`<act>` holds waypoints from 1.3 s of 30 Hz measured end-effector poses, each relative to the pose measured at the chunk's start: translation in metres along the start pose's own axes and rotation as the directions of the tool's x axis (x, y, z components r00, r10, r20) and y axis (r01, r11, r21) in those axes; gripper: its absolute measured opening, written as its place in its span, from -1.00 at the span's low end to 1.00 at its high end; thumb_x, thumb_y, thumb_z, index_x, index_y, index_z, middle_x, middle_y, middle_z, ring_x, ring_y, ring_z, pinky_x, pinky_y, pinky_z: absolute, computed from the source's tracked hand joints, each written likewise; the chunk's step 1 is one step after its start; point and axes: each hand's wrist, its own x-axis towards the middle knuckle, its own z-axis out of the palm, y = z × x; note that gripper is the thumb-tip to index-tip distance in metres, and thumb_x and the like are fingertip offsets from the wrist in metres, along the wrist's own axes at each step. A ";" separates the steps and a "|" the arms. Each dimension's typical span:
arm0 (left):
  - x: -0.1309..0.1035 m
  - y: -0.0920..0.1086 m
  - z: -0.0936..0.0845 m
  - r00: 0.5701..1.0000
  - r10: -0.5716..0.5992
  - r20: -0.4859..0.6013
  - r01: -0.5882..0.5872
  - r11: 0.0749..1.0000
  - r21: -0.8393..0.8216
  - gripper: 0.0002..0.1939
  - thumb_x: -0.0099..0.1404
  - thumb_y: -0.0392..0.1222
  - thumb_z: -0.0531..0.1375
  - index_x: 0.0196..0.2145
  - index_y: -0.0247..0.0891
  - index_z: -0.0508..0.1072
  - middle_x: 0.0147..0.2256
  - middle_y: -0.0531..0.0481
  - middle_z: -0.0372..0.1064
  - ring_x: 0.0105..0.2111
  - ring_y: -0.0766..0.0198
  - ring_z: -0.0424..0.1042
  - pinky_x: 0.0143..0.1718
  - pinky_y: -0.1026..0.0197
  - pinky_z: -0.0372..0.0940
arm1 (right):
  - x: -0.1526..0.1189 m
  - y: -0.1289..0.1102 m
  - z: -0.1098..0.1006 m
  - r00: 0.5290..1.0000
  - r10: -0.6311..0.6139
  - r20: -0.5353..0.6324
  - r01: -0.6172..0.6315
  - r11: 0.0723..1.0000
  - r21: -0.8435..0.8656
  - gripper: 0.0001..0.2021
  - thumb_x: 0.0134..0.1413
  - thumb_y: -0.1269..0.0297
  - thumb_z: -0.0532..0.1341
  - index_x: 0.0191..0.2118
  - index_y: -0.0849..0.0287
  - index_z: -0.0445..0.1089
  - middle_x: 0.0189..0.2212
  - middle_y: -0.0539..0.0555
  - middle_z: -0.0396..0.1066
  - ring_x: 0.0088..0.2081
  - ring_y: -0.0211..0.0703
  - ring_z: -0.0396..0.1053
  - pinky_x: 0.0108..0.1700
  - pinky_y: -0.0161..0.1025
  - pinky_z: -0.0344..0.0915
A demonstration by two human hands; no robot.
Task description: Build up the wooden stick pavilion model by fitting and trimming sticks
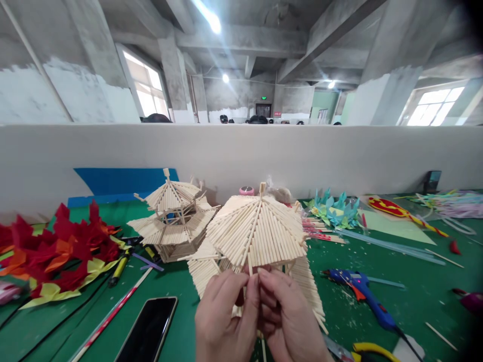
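A model pavilion (260, 229) of thin wooden sticks stands in front of me, with a sloped upper roof and a wider lower roof. At the front edge of its upper roof, my left hand (226, 314) pinches a short wooden stick (250, 263) between thumb and forefinger. My right hand (287, 314) is closed beside it, its fingertips on the same stick. Both hands hide the middle of the lower storey. Behind to the left is a second stick pavilion (175, 218) with two roof tiers, touched by neither hand.
To the right lie a blue glue gun (364, 291), clear glue sticks (392, 246) and yellow-handled pliers (373, 350). On the left are a phone (149, 329), a red-and-white stick (113, 311) and red paper pieces (71, 246). Teal paper flowers (335, 211) sit near the white partition (241, 156).
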 end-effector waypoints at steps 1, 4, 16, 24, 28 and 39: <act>0.000 0.000 -0.001 1.000 0.002 0.000 -0.002 1.000 0.000 -0.87 0.17 -0.31 0.12 -0.53 -0.24 0.32 -0.64 0.11 0.22 -0.62 0.37 0.23 -0.58 0.35 0.15 | 0.000 0.000 0.000 1.000 -0.001 -0.003 0.001 1.000 0.002 -0.62 -0.41 0.19 0.38 -0.67 0.21 0.12 -0.82 -0.27 -0.09 -0.77 -0.59 -0.24 -0.73 -0.55 -0.31; 0.001 0.000 -0.001 1.000 0.005 0.003 -0.005 1.000 0.001 -0.88 0.17 -0.32 0.12 -0.52 -0.24 0.33 -0.64 0.11 0.22 -0.62 0.36 0.24 -0.57 0.34 0.15 | -0.001 0.000 0.001 1.000 -0.008 -0.012 0.008 1.000 0.012 -0.61 -0.41 0.19 0.38 -0.68 0.21 0.10 -0.82 -0.26 -0.07 -0.77 -0.59 -0.23 -0.74 -0.55 -0.31; 0.000 -0.004 -0.001 0.999 0.046 0.007 -0.046 0.999 0.021 -0.90 0.17 -0.31 0.11 -0.50 -0.24 0.34 -0.62 0.10 0.26 -0.61 0.35 0.27 -0.58 0.34 0.17 | -0.003 -0.002 0.005 1.000 0.005 -0.029 -0.005 1.000 -0.001 -0.59 -0.40 0.18 0.36 -0.69 0.21 0.06 -0.83 -0.26 -0.05 -0.77 -0.59 -0.21 -0.72 -0.54 -0.28; -0.001 -0.004 -0.002 0.999 0.049 0.020 -0.049 0.998 0.035 -0.90 0.17 -0.30 0.11 -0.50 -0.23 0.33 -0.60 0.08 0.28 -0.57 0.33 0.31 -0.56 0.34 0.21 | -0.004 -0.002 0.005 1.000 0.011 -0.003 -0.011 1.000 -0.016 -0.59 -0.41 0.17 0.36 -0.68 0.20 0.06 -0.83 -0.27 -0.07 -0.77 -0.59 -0.26 -0.73 -0.52 -0.30; 0.000 -0.004 -0.001 0.999 0.050 0.017 -0.050 0.998 0.036 -0.89 0.17 -0.31 0.11 -0.50 -0.24 0.34 -0.61 0.09 0.27 -0.59 0.35 0.30 -0.57 0.34 0.20 | -0.004 -0.003 0.006 1.000 0.015 -0.016 -0.015 1.000 -0.018 -0.58 -0.44 0.17 0.37 -0.68 0.20 0.06 -0.83 -0.27 -0.07 -0.77 -0.58 -0.24 -0.73 -0.52 -0.30; 0.004 0.003 -0.002 0.987 -0.146 0.070 0.155 0.978 -0.140 -0.77 0.17 -0.28 0.10 -0.63 -0.24 0.28 -0.65 0.15 0.17 -0.65 0.43 0.15 -0.66 0.40 0.06 | -0.001 -0.001 0.007 1.000 0.009 -0.017 -0.010 0.999 -0.031 -0.55 -0.41 0.12 0.37 -0.69 0.19 0.03 -0.82 -0.27 -0.08 -0.78 -0.59 -0.24 -0.72 -0.51 -0.32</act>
